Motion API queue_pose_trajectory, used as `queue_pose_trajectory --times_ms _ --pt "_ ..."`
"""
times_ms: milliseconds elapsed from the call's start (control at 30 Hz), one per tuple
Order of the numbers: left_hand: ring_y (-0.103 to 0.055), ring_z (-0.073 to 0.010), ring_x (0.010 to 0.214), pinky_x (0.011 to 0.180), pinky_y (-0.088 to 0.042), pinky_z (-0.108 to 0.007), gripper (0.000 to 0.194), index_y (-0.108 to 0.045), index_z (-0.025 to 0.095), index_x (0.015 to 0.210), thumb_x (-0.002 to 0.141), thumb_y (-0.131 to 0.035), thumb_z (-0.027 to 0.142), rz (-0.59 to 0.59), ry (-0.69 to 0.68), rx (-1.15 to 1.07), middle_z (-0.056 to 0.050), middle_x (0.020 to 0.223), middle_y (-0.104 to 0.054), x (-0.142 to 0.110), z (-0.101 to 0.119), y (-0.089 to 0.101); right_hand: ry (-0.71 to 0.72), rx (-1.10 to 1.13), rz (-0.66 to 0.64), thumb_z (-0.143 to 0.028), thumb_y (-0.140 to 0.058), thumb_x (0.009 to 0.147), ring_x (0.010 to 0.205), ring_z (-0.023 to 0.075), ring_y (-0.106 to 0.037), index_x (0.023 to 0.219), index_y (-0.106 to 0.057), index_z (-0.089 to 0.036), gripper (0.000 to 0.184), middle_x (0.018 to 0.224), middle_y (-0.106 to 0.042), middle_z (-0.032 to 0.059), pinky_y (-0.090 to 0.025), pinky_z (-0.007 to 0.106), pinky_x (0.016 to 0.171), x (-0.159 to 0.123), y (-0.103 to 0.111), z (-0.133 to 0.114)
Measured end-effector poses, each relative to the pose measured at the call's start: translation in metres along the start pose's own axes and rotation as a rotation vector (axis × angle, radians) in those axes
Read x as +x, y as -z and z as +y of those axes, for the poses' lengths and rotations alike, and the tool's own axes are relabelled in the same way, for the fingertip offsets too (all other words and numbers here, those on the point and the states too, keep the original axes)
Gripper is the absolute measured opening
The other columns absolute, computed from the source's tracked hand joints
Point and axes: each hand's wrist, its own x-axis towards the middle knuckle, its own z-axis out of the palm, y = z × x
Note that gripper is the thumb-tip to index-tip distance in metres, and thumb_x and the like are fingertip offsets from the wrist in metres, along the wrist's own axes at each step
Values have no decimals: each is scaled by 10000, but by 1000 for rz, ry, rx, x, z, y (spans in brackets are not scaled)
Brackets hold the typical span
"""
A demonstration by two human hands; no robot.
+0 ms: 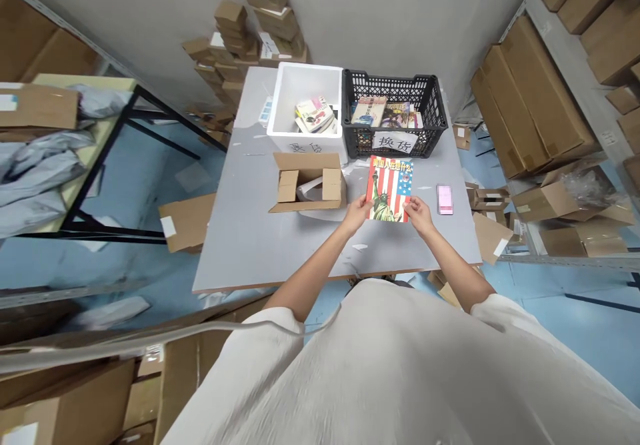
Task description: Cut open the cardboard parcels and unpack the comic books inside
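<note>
A book [389, 191] with a Statue of Liberty and red, white and blue flag cover is held over the table, its front facing up. My left hand [357, 214] grips its lower left edge, thumb on the cover. On the opposite edge, my right hand [419, 214] pinches it the same way. Just left of the book stands an open cardboard box [309, 183] with pale material inside. A phone [445, 199] with a lit pinkish screen lies to the right of my right hand.
Behind the book stand a white foam bin [283, 101] and a black plastic crate [434, 113], both holding books. The grey table [250, 245] has paper scraps on it. Stacked cartons [265, 15] rise by the wall; shelves with boxes [530, 98] line the right side.
</note>
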Motion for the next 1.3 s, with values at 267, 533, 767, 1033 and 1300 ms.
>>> queue_pose_trajectory --times_ms 267,533,767,1033,1300 --pt "-608 -138 667 679 -536 -285 484 -668 245 900 744 -968 591 103 2 205 46 762 -632 -17 7 25 10 65 -87 -729 -941 697 1056 360 -834 1181 -760 -267 693 1058 -881 99 -689 504 950 31 -7 -26" --pt "-707 -177 768 783 -632 -345 597 -762 209 1016 670 -998 635 113 -45 15 -44 899 -779 -14 27 81 23 54 -276 -667 -925 764 839 242 -796 1445 -746 -283 803 982 -864 21 -656 360 722 48 -52 -50" --pt "-676 -150 693 673 -622 -307 614 -814 201 1041 625 -1044 589 213 -48 -31 -39 893 -800 -1 41 141 -6 -57 -303 -507 -975 689 632 177 -690 1214 -781 -212 633 730 -756 -15 -558 304 599 64 -104 -61" --pt "-691 -134 607 559 -581 -266 517 -806 177 1028 679 -1053 469 246 -21 -94 -25 830 -765 34 46 216 16 -106 -152 -449 -902 726 646 170 -643 1086 -794 -210 445 762 -748 -5 -555 317 622 97 -192 -66" --pt "-823 -216 966 935 -698 -391 586 -785 177 1347 801 -968 284 407 -141 -73 -115 1248 -813 105 55 261 197 -59 -54 -471 -912 785 1142 304 -786 1263 -788 -212 557 1109 -841 88 -674 463 969 153 -243 -76"
